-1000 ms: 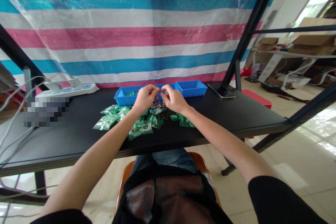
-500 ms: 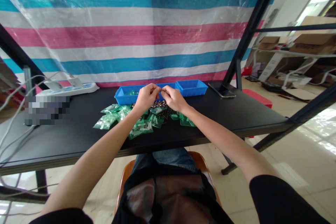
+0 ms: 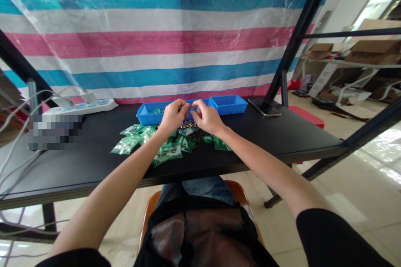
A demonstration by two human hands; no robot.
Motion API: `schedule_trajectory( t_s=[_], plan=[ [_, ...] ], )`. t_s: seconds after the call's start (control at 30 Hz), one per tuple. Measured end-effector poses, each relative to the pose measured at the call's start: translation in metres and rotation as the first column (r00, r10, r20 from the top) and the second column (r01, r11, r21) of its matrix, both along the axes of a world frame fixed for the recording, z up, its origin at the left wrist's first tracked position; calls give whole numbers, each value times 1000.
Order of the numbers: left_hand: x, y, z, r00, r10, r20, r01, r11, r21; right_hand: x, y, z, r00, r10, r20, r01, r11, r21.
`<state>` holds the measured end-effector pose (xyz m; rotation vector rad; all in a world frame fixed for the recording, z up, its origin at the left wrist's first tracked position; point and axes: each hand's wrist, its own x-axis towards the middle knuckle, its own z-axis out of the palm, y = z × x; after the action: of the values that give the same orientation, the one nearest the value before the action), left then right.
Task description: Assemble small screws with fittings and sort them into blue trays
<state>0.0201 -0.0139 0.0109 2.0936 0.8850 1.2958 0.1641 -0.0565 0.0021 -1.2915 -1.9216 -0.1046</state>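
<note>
My left hand (image 3: pixel 174 116) is closed in a pinch over the blue tray's front edge, on a small metal piece that looks like a screw. My right hand (image 3: pixel 206 117) is close beside it, its thumb and forefinger slightly apart around the piece's near side. Below both hands lies a heap of small shiny metal screws (image 3: pixel 189 124), with darker, longer screws (image 3: pixel 197 136) nearer me. Green plastic bags (image 3: pixel 169 152) holding pale plugs lie around the heap. The blue tray (image 3: pixel 144 117) behind holds a few green bags on its left side.
A smaller blue bin (image 3: pixel 230 106) adjoins the tray's right end. Farther right lies a phone (image 3: pixel 265 107). A white power strip (image 3: pixel 81 107) with cables is at the back left. Black frame posts (image 3: pixel 297 37) and a striped sheet (image 3: pixel 163 46) bound the black table (image 3: pixel 272 137).
My right thumb and forefinger have parted a little, and the right hand has tilted slightly. My left hand stays nearly in place. The bags and trays have not moved.
</note>
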Motion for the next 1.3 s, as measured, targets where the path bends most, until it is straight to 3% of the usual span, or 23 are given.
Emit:
schedule_trajectory(
  t_s=[0.3,0.57,0.93,1.17,1.3],
  plan=[
    [1,-6,4,998,14,-61,-11,999,42,1,0,3,998,-4,58,4,1000,-4],
    [-4,1,5,999,-7,44,6,1000,24,0,-1,1,999,20,25,-20,1000,17],
    [0,2,1,998,-41,43,41,999,-17,0,-2,0,996,-36,87,28,995,99],
    [0,1,2,997,-65,40,67,997,-39,-3,-4,1,992,-44,121,39,998,45],
    [1,0,2,999,-49,2,49,999,-11,-4,-2,-1,999,0,52,0,1000,7]
  ],
)
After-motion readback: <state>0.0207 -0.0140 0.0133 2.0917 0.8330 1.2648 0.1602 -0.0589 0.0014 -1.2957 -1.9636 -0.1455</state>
